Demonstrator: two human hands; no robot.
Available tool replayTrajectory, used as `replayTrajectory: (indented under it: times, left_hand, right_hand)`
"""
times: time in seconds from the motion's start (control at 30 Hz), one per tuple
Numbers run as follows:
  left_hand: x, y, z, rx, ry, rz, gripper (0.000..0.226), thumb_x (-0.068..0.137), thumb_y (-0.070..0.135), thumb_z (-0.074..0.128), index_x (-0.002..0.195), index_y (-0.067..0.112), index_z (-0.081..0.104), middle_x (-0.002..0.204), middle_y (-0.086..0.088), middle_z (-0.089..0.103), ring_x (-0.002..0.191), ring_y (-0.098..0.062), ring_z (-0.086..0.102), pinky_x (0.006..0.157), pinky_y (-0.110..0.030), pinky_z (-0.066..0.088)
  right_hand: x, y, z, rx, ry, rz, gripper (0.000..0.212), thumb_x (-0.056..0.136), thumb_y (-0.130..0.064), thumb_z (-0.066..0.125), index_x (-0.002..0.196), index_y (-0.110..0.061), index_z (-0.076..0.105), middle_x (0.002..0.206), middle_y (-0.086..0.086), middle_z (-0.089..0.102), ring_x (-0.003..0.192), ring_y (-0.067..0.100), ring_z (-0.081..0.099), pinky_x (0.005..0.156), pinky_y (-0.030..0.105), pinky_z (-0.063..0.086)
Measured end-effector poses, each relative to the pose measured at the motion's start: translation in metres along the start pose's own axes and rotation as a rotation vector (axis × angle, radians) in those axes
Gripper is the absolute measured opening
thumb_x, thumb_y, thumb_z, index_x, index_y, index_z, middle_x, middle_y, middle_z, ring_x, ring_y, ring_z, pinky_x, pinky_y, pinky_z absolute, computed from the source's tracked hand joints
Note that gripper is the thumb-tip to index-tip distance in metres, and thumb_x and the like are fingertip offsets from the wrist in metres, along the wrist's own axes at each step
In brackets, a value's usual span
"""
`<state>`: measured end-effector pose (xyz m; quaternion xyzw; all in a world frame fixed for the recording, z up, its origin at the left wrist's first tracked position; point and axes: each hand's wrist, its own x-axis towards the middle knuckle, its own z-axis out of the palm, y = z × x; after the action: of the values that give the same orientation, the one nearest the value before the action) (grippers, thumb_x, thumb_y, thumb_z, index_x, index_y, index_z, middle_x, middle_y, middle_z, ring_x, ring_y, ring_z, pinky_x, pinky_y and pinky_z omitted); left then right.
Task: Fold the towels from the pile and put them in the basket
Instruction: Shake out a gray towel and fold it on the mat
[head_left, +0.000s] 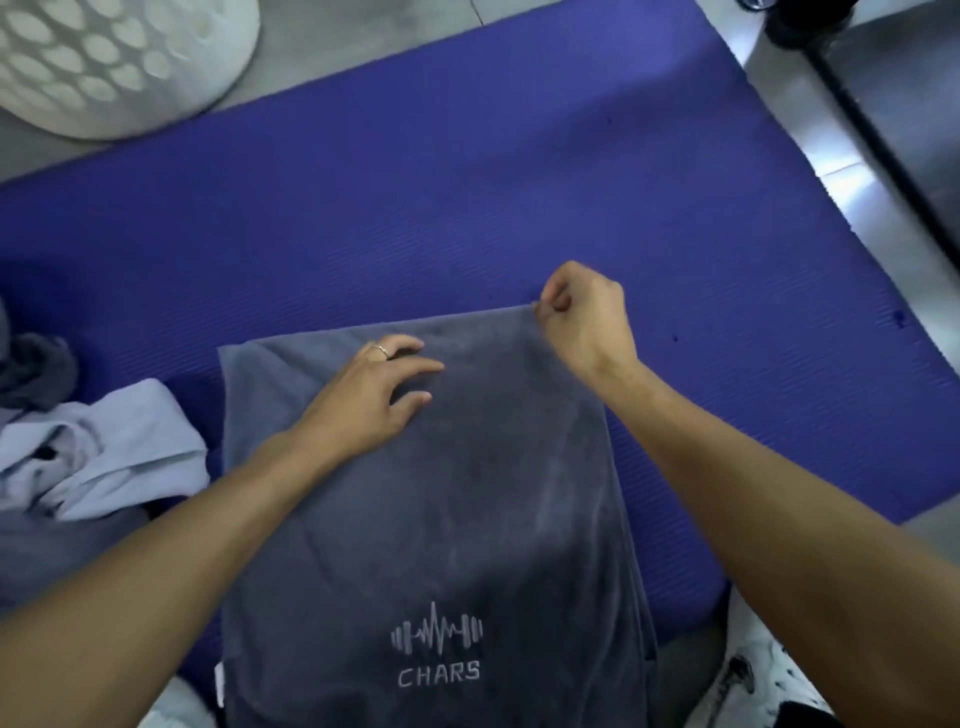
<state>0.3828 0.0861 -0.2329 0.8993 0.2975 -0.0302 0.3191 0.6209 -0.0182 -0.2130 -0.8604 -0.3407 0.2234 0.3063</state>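
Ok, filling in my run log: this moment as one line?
step: folding grey towel | left hand: flat on it | right hand: pinching far corner | basket: apart

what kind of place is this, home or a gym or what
Hard to say for sure; probably a gym or home workout corner. A purple exercise mat covers the floor, the grey towel bears a barbell logo, and a white laundry basket stands nearby.
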Motion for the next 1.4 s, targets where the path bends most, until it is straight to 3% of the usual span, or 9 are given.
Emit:
replayTrajectory:
  times: [0.2,0.37,0.47,0.53,0.67,0.87,1.0,1.13,1.4]
  left_hand:
    - [-0.043,-0.059,-0.061,-0.012,0.222,-0.14,0.022,0.092,0.02,0.059,0.107,0.013,0.073,0.112,-0.001,0.068,0.107,-0.021,0.061,0.1,-0.034,0.044]
    - [-0.043,-0.11,-0.084,0.015,0.193,-0.537,0.047,0.095,0.038,0.057,0.134,0.011,0.056,0.132,-0.011,0.055,0.121,-0.03,0.052,0.103,-0.04,0.041]
    - [-0.03,-0.125,-0.098,-0.151,0.093,-0.704,0.022,0.093,0.039,0.064,0.102,0.019,0.067,0.104,-0.001,0.066,0.099,-0.017,0.059,0.086,-0.029,0.044]
    - [-0.028,-0.13,-0.107,-0.111,0.031,-0.645,0.015,0.094,0.036,0.064,0.09,0.021,0.066,0.09,0.004,0.064,0.088,-0.015,0.059,0.08,-0.029,0.044]
    - [-0.031,-0.139,-0.107,-0.137,0.226,-0.566,0.01,0.092,0.023,0.067,0.087,0.015,0.065,0.074,0.001,0.065,0.068,-0.013,0.056,0.069,-0.03,0.047]
    - [-0.047,-0.117,-0.104,-0.033,0.341,-0.43,0.008,0.092,0.029,0.065,0.092,0.021,0.062,0.083,0.007,0.063,0.081,-0.014,0.059,0.075,-0.036,0.052]
    - [-0.073,-0.057,-0.11,-0.016,0.124,-0.204,0.006,0.092,0.026,0.063,0.092,0.022,0.067,0.087,0.007,0.068,0.082,-0.012,0.061,0.079,-0.04,0.053]
    - [-0.1,0.025,-0.105,-0.009,-0.139,-0.065,0.007,0.092,0.025,0.063,0.091,0.021,0.069,0.089,0.004,0.071,0.085,-0.014,0.065,0.083,-0.038,0.053]
    - [-0.15,0.159,-0.081,-0.036,-0.135,0.033,0.013,0.092,0.021,0.066,0.094,0.01,0.071,0.085,0.002,0.065,0.08,-0.012,0.057,0.074,-0.025,0.043]
  right_hand:
    - [-0.031,-0.063,0.069,0.122,-0.291,-0.204,0.01,0.086,-0.007,0.065,0.08,-0.015,0.064,0.07,-0.004,0.067,0.063,0.009,0.062,0.059,0.028,0.053]
    - [-0.035,-0.098,0.113,0.097,-0.363,-0.251,0.008,0.09,-0.011,0.064,0.084,-0.017,0.065,0.073,-0.005,0.069,0.069,0.012,0.065,0.068,0.035,0.058]
    - [-0.033,-0.101,0.13,0.044,-0.356,-0.241,0.008,0.09,-0.015,0.063,0.084,-0.02,0.064,0.073,-0.007,0.068,0.069,0.01,0.064,0.068,0.038,0.058]
    - [-0.035,-0.098,0.139,-0.022,-0.347,-0.289,0.009,0.089,-0.014,0.06,0.082,-0.019,0.063,0.073,-0.008,0.066,0.069,0.01,0.062,0.066,0.041,0.057]
    - [-0.039,-0.093,0.146,-0.108,-0.308,-0.369,0.009,0.087,-0.01,0.059,0.082,-0.017,0.062,0.078,-0.007,0.063,0.072,0.012,0.059,0.067,0.04,0.054]
    - [-0.05,-0.109,0.122,-0.114,-0.375,-0.275,0.008,0.09,-0.01,0.06,0.092,-0.015,0.065,0.082,-0.004,0.068,0.075,0.014,0.064,0.071,0.034,0.056]
    - [-0.093,-0.105,0.061,-0.151,-0.344,-0.327,0.009,0.089,-0.01,0.061,0.097,-0.011,0.066,0.092,-0.001,0.067,0.084,0.017,0.064,0.075,0.037,0.055]
    - [-0.166,-0.073,-0.012,-0.124,-0.305,-0.184,0.009,0.087,-0.008,0.065,0.095,-0.008,0.069,0.09,0.006,0.074,0.086,0.022,0.069,0.072,0.016,0.044]
    - [-0.312,0.01,-0.106,-0.026,-0.128,0.231,0.017,0.086,-0.01,0.065,0.076,-0.024,0.064,0.076,-0.003,0.069,0.076,0.015,0.064,0.071,0.022,0.044]
